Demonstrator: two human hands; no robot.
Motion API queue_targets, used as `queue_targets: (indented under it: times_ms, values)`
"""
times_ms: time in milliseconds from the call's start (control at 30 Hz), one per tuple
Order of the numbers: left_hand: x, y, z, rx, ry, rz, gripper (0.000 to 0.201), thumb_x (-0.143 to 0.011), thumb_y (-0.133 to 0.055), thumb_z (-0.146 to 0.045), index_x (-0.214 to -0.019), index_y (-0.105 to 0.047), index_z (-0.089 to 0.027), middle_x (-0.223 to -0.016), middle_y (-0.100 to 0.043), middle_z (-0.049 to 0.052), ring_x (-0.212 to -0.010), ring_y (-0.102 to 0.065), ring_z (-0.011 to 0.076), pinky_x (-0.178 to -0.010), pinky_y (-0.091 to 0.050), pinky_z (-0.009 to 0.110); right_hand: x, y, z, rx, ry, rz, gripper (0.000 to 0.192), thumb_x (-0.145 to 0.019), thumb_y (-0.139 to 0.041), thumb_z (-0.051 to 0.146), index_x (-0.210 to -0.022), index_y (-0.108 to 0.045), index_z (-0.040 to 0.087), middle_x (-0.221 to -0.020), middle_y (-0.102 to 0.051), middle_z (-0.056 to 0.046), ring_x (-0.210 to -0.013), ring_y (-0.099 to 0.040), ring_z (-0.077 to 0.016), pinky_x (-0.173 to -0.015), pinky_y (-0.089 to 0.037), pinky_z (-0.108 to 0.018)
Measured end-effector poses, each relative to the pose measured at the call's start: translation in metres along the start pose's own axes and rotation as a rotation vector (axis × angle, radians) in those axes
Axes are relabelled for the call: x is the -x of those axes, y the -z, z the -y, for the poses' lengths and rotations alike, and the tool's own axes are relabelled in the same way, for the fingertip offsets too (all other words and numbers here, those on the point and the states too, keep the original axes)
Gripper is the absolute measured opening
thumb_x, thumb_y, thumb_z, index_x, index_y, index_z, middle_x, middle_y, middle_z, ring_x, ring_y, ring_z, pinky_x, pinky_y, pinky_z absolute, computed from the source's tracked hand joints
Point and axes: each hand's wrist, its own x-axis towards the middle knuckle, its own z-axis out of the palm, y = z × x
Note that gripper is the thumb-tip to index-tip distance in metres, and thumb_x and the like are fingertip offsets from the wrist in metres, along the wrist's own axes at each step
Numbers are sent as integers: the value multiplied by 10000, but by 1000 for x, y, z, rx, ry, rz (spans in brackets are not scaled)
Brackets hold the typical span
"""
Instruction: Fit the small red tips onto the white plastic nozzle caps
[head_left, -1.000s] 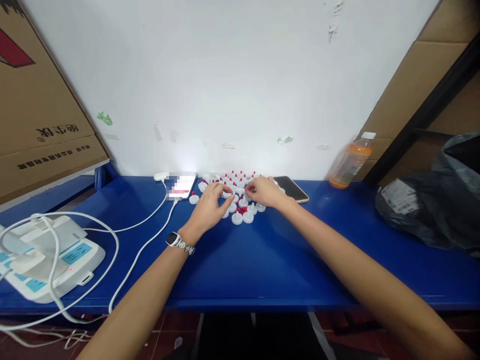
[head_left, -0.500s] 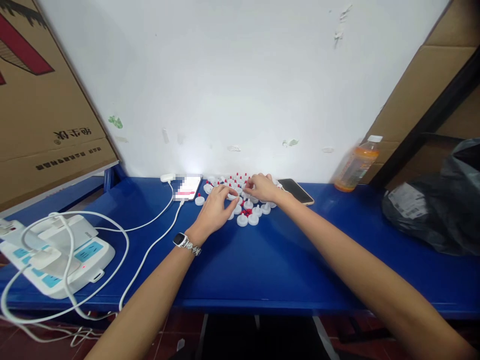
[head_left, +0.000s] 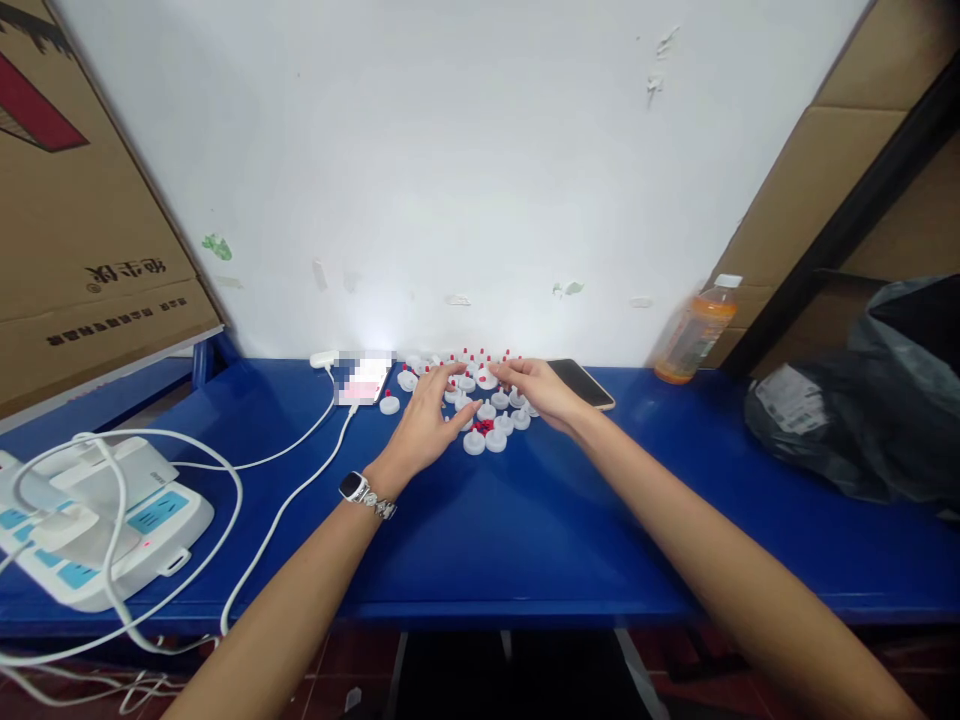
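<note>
A cluster of white round nozzle caps (head_left: 474,441), many with small red tips, lies against the wall at the middle of the blue table. My left hand (head_left: 426,418) hovers over the left side of the cluster, thumb and fingers apart, with nothing gripped between them. With thumb and fingertips, my right hand (head_left: 541,390) pinches one red-tipped nozzle cap (head_left: 487,379) at its edge, tilted above the others. Loose red tips (head_left: 484,427) form a small heap among the front caps. Part of the cluster is hidden behind both hands.
A lit phone (head_left: 369,380) with a charging cable lies left of the caps, and a dark phone (head_left: 581,384) right of them. White power strip (head_left: 161,540) and looped cables occupy the left. An orange drink bottle (head_left: 696,335) and black plastic bag (head_left: 840,430) stand right.
My left thumb and fingers have spread apart and come off the cap they were at. The right hand now has a red-tipped cap at its fingertips. The view has shifted slightly.
</note>
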Motion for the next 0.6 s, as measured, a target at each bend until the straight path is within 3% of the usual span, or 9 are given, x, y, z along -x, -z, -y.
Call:
queue_targets:
  times_ms: [200, 333, 433, 533, 600]
  values:
    - [0, -4, -10, 90, -64, 2, 343, -943, -601, -379, -1250, -561, -231, -1172, -641, 68, -1003, -599, 193, -786, -518, 313, 25, -19, 7, -203, -41, 55, 439, -729, -717, 590, -727, -649, 157, -669, -564, 5, -636, -451, -116, -613, -326, -271]
    - [0, 0, -12, 80, -84, -8, 340, -970, -561, -363, -1281, -544, -226, -1189, -621, 80, -945, -606, 177, -805, -523, 322, 31, -24, 14, 39, 131, -69, 435, -833, -602, 611, -774, -609, 180, -693, -565, 8, -660, -472, -132, -637, -355, -276]
    - [-1, 3, -12, 28, -149, 8, 323, -989, -524, -320, -1296, -526, -223, -1189, -594, 87, -1008, -588, 193, -860, -518, 346, 38, -24, 19, 319, 270, -185, 400, -926, -500, 577, -780, -528, 206, -679, -544, 22, -639, -470, -130, -623, -341, -270]
    - [-1, 3, -11, -29, -200, 45, 278, -999, -493, -289, -1263, -532, -212, -1139, -578, 91, -1072, -564, 215, -930, -500, 385, 43, -26, 19, 581, 281, -132, 401, -963, -470, 522, -709, -479, 211, -608, -514, 26, -572, -435, -127, -579, -286, -275]
    - [0, 2, -11, -49, -190, 66, 261, -1001, -486, -297, -1241, -535, -210, -1100, -572, 87, -1045, -564, 215, -918, -506, 389, 44, -27, 18, 633, 273, -74, 408, -987, -429, 483, -687, -465, 209, -584, -502, 23, -549, -422, -127, -564, -262, -279]
